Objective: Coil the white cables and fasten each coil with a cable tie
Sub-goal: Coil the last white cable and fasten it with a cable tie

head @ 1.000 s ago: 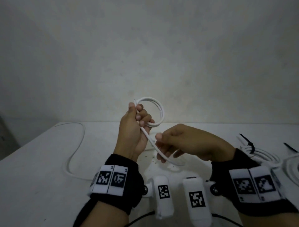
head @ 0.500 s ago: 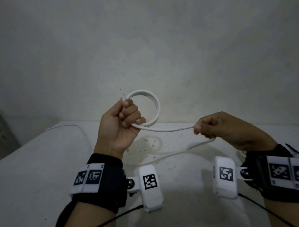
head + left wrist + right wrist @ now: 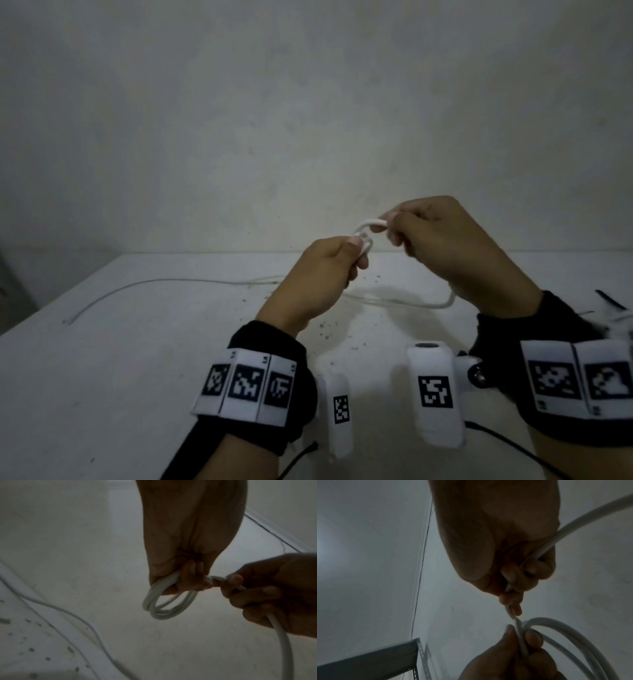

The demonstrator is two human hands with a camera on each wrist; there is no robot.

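No brand or readable text anywhere; only black-and-white square marker codes on the wristbands (image 3: 251, 387) and on the white wrist cam housings (image 3: 434, 394).

White cable (image 3: 164, 607) is held up above the table (image 3: 120, 359), partly coiled. Left hand (image 3: 318, 277) grips the small coil of a few loops, fingers curled through it. Right hand (image 3: 448, 246), just right of the coil and nearly touching the left, pinches the strand leaving the coil between thumb & fingers. The rest of the cable drops below the right hand to the table and trails off left of the coil. At the table's right edge, well right of the coil, a blurred white cable bundle (image 3: 616, 322) w/ a black tie (image 3: 608, 299).
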